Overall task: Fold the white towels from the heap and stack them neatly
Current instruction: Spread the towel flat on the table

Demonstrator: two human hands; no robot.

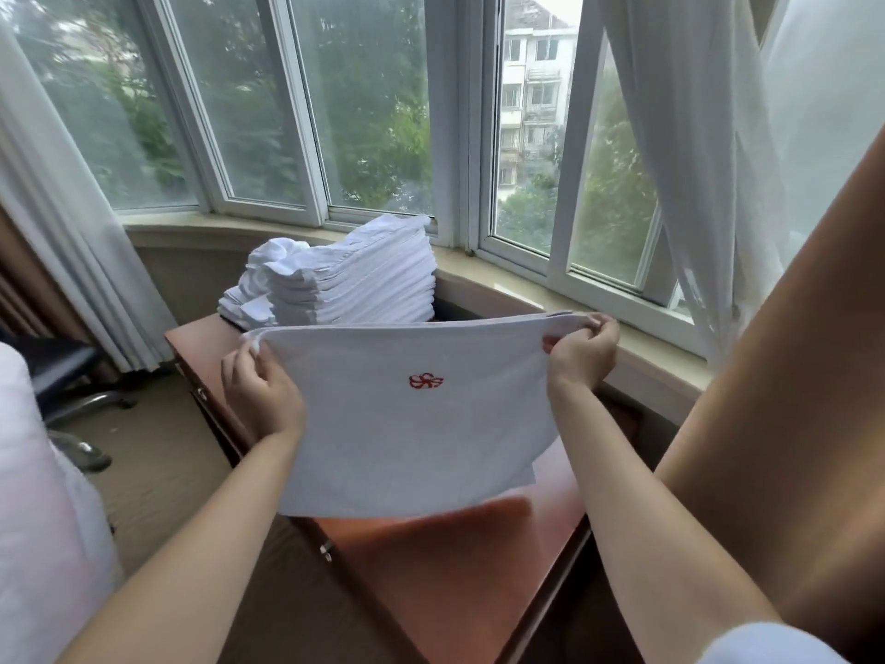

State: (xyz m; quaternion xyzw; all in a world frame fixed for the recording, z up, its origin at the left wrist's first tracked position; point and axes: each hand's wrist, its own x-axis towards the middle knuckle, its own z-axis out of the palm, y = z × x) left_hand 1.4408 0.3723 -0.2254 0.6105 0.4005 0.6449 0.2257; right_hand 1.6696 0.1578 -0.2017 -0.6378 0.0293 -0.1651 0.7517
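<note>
- My left hand (262, 393) and right hand (582, 349) pinch the top corners of a white towel with red emblem (412, 424).
- It hangs above the reddish wooden table (431, 558), near the stack of folded white towels (354, 280).

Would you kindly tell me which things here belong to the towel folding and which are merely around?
Job: left hand; right hand; held towel; folded stack; wooden table.
Around: sheer curtain; window; office chair.
</note>
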